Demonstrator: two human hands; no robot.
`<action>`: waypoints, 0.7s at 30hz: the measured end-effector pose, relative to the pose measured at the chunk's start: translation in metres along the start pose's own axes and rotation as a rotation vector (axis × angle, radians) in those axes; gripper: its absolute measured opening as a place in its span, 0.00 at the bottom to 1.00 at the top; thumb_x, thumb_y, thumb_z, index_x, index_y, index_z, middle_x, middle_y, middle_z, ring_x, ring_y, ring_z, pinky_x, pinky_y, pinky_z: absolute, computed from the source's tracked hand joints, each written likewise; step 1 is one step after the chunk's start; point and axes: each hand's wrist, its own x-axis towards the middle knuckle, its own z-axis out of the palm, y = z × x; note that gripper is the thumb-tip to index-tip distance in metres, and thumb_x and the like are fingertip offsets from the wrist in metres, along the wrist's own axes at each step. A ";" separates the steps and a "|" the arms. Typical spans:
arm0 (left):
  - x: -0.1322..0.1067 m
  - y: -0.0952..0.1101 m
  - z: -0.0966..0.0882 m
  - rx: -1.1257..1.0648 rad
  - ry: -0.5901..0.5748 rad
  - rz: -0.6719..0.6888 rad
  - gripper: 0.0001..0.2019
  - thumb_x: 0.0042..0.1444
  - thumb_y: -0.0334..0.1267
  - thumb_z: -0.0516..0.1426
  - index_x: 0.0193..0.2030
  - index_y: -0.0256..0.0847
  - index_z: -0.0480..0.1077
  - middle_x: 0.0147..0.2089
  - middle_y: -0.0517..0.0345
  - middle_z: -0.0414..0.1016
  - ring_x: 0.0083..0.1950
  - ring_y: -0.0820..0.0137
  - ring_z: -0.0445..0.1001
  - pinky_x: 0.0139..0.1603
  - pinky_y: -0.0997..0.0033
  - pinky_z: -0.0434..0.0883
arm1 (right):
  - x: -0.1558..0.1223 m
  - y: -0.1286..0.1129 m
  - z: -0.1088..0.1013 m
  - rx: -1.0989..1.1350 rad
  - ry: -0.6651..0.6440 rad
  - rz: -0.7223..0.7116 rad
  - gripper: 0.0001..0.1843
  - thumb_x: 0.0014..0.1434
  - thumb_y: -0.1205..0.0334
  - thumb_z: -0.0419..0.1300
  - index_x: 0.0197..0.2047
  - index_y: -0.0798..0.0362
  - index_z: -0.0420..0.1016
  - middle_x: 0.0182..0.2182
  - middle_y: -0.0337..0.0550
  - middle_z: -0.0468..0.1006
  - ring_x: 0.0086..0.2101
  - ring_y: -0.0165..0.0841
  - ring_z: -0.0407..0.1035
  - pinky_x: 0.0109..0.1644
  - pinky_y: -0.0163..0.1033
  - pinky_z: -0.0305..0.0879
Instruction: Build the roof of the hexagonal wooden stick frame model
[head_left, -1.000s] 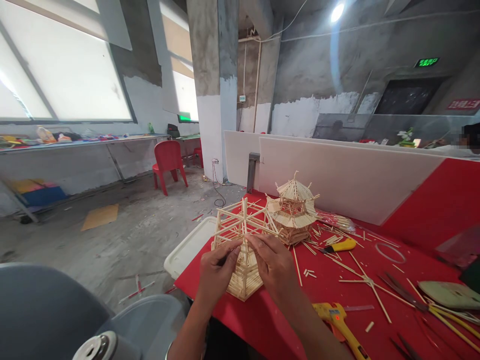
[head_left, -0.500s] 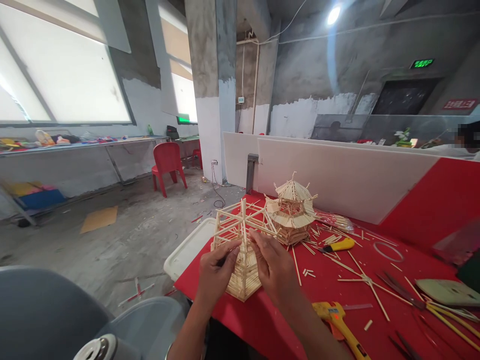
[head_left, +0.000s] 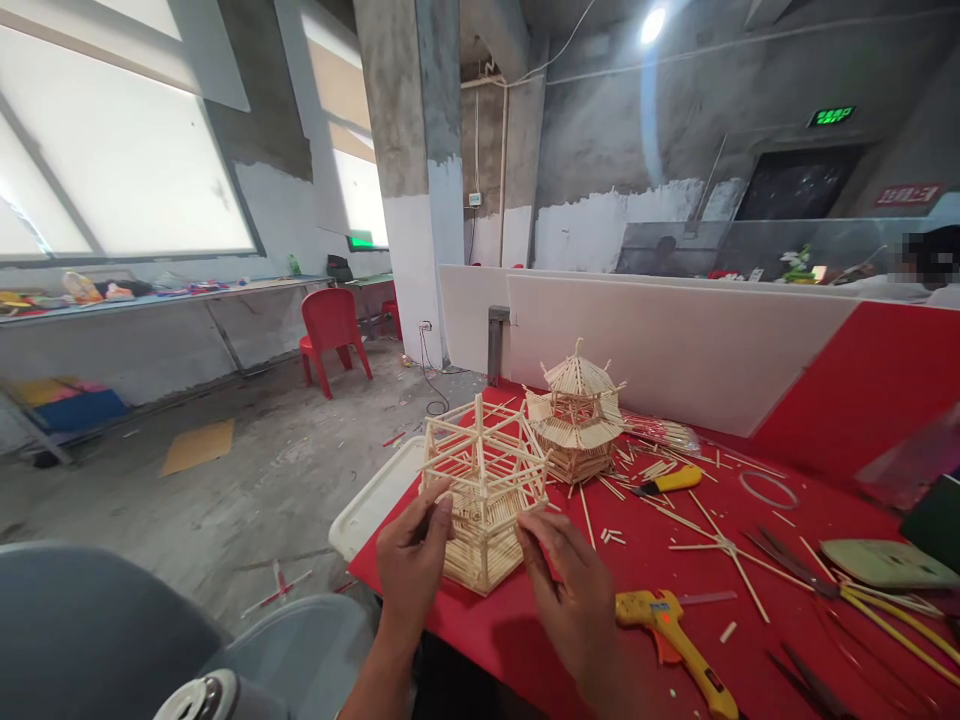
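Two hands farther apart, one stick frame

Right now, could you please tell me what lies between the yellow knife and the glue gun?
In the head view, arms of the crossed sticks reach between the yellow knife and the glue gun.

Stick frame: matt wood | glue gun: smooth plastic | chair: plastic | floor: rough concrete

On the bench, going clockwise around the pagoda frame, a pagoda model stands at one o'clock before the partition panel, with a utility knife at two, crossed sticks at three and a glue gun at four.
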 end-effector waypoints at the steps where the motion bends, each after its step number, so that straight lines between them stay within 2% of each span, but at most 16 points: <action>1: -0.002 -0.002 -0.001 -0.011 0.050 -0.020 0.15 0.57 0.44 0.61 0.47 0.39 0.80 0.22 0.63 0.72 0.23 0.75 0.69 0.25 0.78 0.68 | -0.005 0.000 -0.001 -0.001 -0.023 0.015 0.17 0.63 0.75 0.59 0.52 0.50 0.75 0.39 0.45 0.80 0.41 0.33 0.76 0.46 0.35 0.75; 5: -0.011 -0.015 -0.005 -0.021 0.236 -0.085 0.16 0.55 0.46 0.62 0.45 0.39 0.81 0.25 0.62 0.75 0.24 0.74 0.69 0.26 0.77 0.69 | -0.031 0.003 0.000 -0.001 -0.109 0.077 0.14 0.64 0.72 0.58 0.52 0.50 0.74 0.39 0.43 0.81 0.40 0.32 0.76 0.47 0.34 0.74; 9: -0.015 -0.036 -0.009 0.033 0.370 -0.098 0.15 0.55 0.47 0.61 0.43 0.39 0.80 0.36 0.56 0.80 0.36 0.68 0.76 0.39 0.71 0.73 | -0.061 0.007 0.009 -0.009 -0.149 0.190 0.14 0.66 0.69 0.56 0.53 0.48 0.74 0.43 0.45 0.80 0.44 0.33 0.75 0.50 0.38 0.74; 11: -0.016 -0.048 -0.011 0.058 0.378 -0.072 0.15 0.57 0.47 0.59 0.43 0.40 0.80 0.42 0.54 0.79 0.44 0.65 0.76 0.47 0.68 0.72 | -0.075 0.008 0.014 -0.027 -0.139 0.275 0.15 0.67 0.65 0.55 0.55 0.48 0.73 0.47 0.47 0.78 0.48 0.36 0.74 0.52 0.41 0.74; 14: -0.017 -0.063 -0.012 0.088 0.386 -0.057 0.17 0.60 0.49 0.56 0.45 0.40 0.78 0.47 0.52 0.76 0.51 0.63 0.73 0.56 0.63 0.68 | -0.094 0.009 0.020 -0.021 -0.125 0.408 0.17 0.67 0.61 0.55 0.58 0.48 0.71 0.52 0.50 0.74 0.52 0.39 0.71 0.54 0.45 0.73; 18: -0.021 -0.079 -0.009 0.085 0.403 -0.118 0.19 0.60 0.50 0.54 0.45 0.38 0.77 0.51 0.49 0.73 0.57 0.60 0.70 0.63 0.60 0.63 | -0.118 0.007 0.028 0.013 -0.145 0.533 0.23 0.66 0.59 0.54 0.63 0.48 0.65 0.58 0.53 0.70 0.59 0.42 0.66 0.59 0.50 0.69; 21: -0.025 -0.091 -0.007 0.040 0.362 -0.181 0.21 0.61 0.51 0.52 0.49 0.38 0.75 0.54 0.47 0.74 0.60 0.58 0.69 0.66 0.58 0.61 | -0.134 0.007 0.035 0.041 -0.150 0.586 0.27 0.64 0.60 0.55 0.66 0.50 0.61 0.62 0.55 0.67 0.62 0.45 0.63 0.63 0.55 0.65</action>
